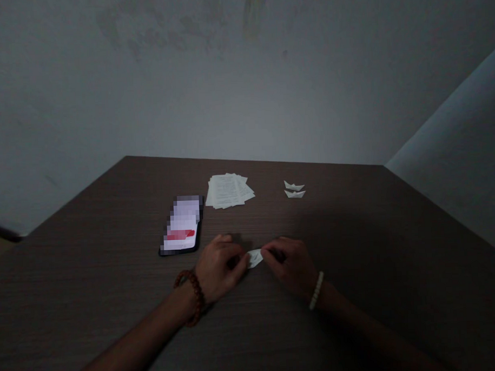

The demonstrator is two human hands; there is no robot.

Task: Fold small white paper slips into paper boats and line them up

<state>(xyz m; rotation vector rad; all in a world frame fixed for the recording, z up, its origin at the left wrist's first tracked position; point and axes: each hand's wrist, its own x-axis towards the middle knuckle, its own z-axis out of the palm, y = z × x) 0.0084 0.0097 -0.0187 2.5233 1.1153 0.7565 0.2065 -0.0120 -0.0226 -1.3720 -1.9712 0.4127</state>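
Angling inward from both sides — curled, thumb tips near each other — the left hand (220, 268) and right hand (291, 266) pinch opposite ends of a small white paper (255, 258) over the brown table (253, 339).

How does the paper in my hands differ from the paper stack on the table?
The paper piece is held by the left hand and right hand; the paper stack lies untouched on the table. The paper piece is smaller than the paper stack. The paper stack shows overlapping sheets; the paper piece seems single. Both are whitish with dark marks.
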